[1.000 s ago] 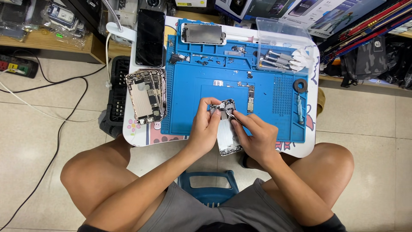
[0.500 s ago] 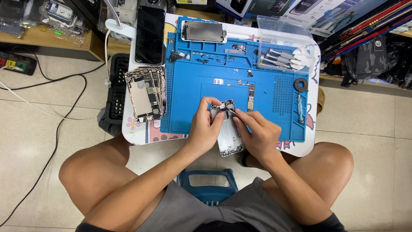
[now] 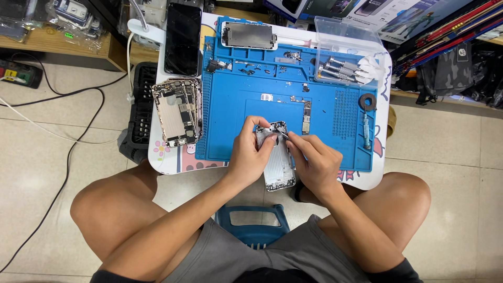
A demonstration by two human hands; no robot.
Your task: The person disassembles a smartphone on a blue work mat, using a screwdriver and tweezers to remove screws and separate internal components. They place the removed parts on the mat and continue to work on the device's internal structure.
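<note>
The left hand (image 3: 250, 154) covers the left edge of the silver phone housing (image 3: 279, 166); the tiny tool under the right hand's fingers (image 3: 299, 142) is too small to tell.

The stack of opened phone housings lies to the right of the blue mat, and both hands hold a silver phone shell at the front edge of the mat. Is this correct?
Not quite. The head view shows the stack of opened phone housings to the left of the blue mat, not the right. The rest holds: the left hand and right hand hold the silver phone shell at the mat's front edge.
</note>
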